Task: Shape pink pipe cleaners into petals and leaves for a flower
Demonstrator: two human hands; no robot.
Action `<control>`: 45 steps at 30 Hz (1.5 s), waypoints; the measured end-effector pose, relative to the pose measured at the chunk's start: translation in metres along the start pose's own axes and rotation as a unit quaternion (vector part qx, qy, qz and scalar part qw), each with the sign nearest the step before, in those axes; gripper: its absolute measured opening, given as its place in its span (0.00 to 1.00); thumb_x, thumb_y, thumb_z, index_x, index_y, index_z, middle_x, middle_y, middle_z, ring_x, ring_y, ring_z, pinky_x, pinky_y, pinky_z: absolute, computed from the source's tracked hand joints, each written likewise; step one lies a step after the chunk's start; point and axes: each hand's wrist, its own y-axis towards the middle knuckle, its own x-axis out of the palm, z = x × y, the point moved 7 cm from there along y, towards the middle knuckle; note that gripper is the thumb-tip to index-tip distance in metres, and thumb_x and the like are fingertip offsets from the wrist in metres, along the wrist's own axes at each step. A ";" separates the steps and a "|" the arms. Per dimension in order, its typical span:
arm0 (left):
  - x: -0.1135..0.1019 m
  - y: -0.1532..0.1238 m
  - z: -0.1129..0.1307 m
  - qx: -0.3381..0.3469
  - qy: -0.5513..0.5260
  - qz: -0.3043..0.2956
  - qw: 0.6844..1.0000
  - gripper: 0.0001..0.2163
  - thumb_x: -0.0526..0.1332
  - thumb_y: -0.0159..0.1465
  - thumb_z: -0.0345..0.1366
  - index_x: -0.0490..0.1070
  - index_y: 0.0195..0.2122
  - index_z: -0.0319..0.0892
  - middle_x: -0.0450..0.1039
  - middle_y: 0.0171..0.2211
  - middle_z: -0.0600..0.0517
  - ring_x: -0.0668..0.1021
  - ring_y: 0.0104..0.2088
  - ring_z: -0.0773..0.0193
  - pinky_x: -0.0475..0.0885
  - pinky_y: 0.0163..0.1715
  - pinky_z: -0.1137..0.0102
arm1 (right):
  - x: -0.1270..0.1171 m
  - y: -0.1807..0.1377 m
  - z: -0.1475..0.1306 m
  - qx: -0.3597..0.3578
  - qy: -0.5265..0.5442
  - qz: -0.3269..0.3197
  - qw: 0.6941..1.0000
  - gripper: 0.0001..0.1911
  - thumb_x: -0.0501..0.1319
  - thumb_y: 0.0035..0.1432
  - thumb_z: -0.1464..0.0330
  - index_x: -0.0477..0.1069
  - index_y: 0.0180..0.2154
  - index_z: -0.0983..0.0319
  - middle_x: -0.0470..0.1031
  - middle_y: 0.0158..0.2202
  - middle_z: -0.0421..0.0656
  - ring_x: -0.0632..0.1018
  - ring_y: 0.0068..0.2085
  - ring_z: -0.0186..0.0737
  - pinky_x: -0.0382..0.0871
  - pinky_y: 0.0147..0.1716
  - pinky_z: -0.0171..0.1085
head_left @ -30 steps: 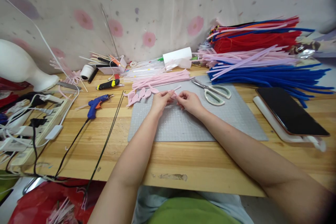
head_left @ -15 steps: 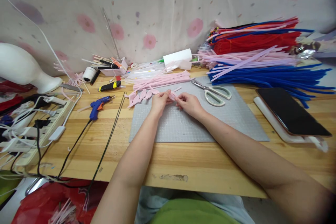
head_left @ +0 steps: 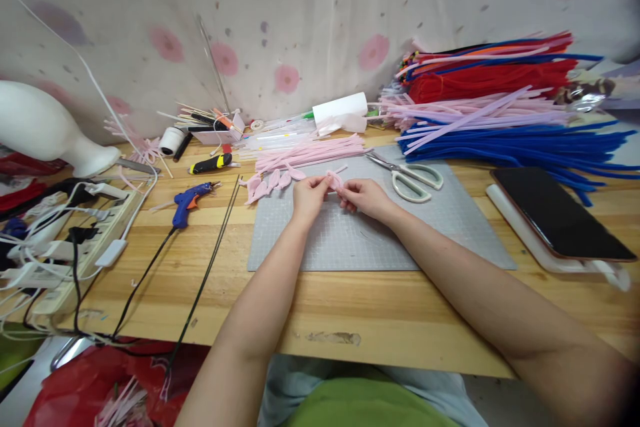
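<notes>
1. One grey cutting mat (head_left: pixel 380 240): landmark.
2. One left hand (head_left: pixel 307 195), one right hand (head_left: pixel 365 197), over the mat's far half; fingertips of both pinch item 3.
3. One pink pipe-cleaner piece (head_left: pixel 334 180), held between them; bending seemingly in hand, needing steady grip.

Short pink pipe cleaner (head_left: pixel 334 180), fuzzy, bent into a small folded loop, lying roughly level, pinched from either side between the fingers of the left hand (head_left: pixel 307 195) and right hand (head_left: pixel 366 195), over the far part of the grey cutting mat (head_left: pixel 450 230)
</notes>
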 end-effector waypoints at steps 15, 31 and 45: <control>0.014 -0.006 0.000 0.019 0.005 -0.055 0.998 0.11 0.61 0.51 0.42 0.73 0.25 0.39 0.71 0.22 0.53 0.72 0.23 0.69 0.67 0.27 0.74 | 0.000 -0.001 0.001 0.017 0.068 -0.035 0.997 0.13 0.61 0.50 0.62 0.66 0.25 0.65 0.71 0.19 0.39 0.69 0.18 0.26 0.64 0.19 0.27; 0.011 -0.015 -0.004 0.027 0.054 0.068 0.996 0.07 0.61 0.51 0.37 0.68 0.21 0.39 0.67 0.20 0.55 0.70 0.26 0.69 0.63 0.28 0.75 | 0.008 -0.002 0.003 0.013 0.037 0.006 0.999 0.12 0.61 0.49 0.65 0.64 0.21 0.64 0.70 0.16 0.39 0.70 0.17 0.27 0.65 0.17 0.27; 0.012 -0.011 -0.005 -0.027 -0.037 0.030 0.998 0.10 0.61 0.51 0.41 0.68 0.24 0.38 0.67 0.20 0.55 0.70 0.21 0.71 0.66 0.24 0.73 | 0.014 -0.002 0.001 0.029 0.099 0.063 0.993 0.10 0.58 0.53 0.67 0.67 0.24 0.65 0.73 0.20 0.42 0.70 0.18 0.27 0.66 0.17 0.27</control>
